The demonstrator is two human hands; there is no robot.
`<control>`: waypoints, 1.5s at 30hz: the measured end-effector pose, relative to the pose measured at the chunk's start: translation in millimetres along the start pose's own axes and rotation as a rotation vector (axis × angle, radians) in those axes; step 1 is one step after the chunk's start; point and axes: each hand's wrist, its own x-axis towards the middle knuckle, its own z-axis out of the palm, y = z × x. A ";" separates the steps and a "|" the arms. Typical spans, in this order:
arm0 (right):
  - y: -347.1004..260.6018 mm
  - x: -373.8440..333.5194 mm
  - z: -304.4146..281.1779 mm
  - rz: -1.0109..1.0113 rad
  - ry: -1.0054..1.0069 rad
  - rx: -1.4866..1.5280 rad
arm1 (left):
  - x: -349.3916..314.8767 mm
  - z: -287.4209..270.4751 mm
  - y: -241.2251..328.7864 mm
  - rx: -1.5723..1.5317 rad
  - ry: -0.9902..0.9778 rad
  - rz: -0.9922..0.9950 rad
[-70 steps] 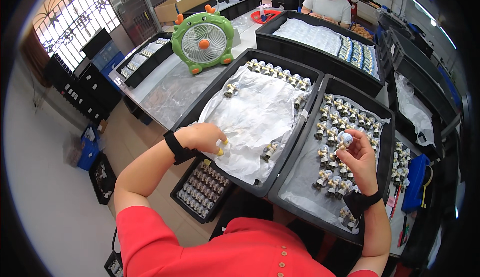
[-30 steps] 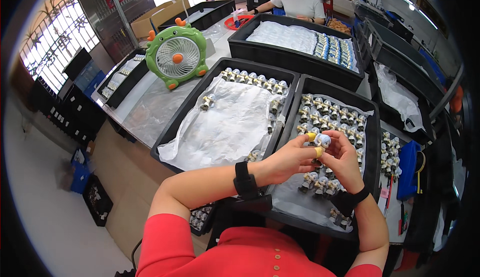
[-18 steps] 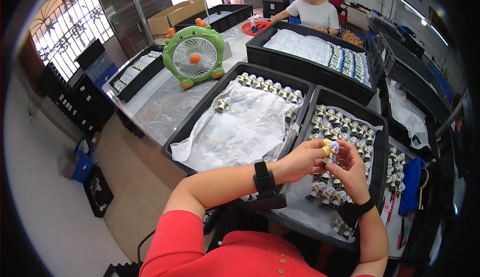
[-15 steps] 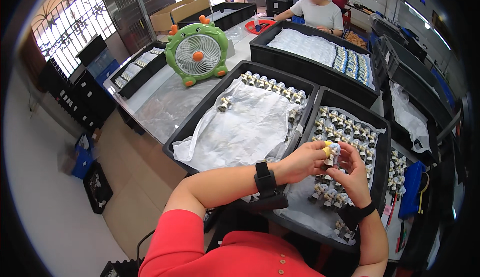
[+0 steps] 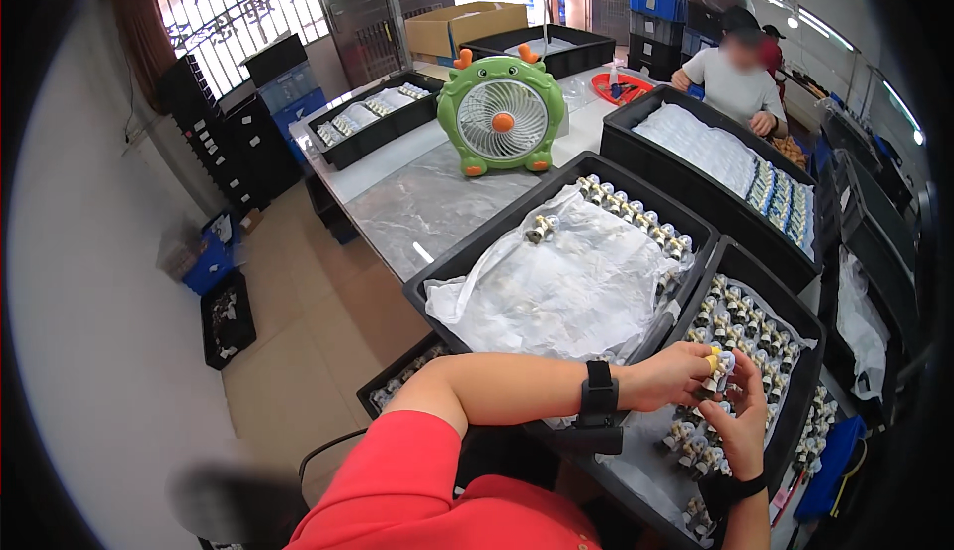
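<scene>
Over the right-hand black tray [image 5: 813, 326], a small figurine [image 5: 724, 365] with a pale blue-white top and dark base is held between both my hands. My left hand [image 5: 678, 375] comes from the left with its fingers closed on the figurine; something yellow covers its fingertips. My right hand [image 5: 740, 419] grips the figurine from the other side with thumb and fingers. Below and around my hands, several rows of similar figurines [image 5: 758, 326] stand on white lining in the tray. Each wrist has a black band.
Left of it, another black tray [image 5: 422, 297] holds white sheeting [image 5: 556, 282], figurines along its edges and a single one [image 5: 542, 228] on top. A green fan [image 5: 502, 113] stands behind. A co-worker [image 5: 735, 78] sits beyond a far tray [image 5: 686, 172]. A blue item [image 5: 833, 471] lies right.
My view has turned left, so everything sits farther right and lower in the picture. Both hands keep hold of the figurine. The co-worker's hand has come up.
</scene>
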 end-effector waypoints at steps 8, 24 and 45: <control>-0.5 -0.8 1.3 -0.011 0.011 0.001 | 6.1 -3.6 -3.2 -0.011 -0.043 0.004; 5.9 -0.4 -0.6 -0.020 0.001 0.026 | 3.0 -0.5 -2.9 0.017 -0.002 -0.010; 5.1 -1.1 2.1 -0.025 0.006 0.030 | -1.2 5.8 0.9 0.031 0.007 -0.001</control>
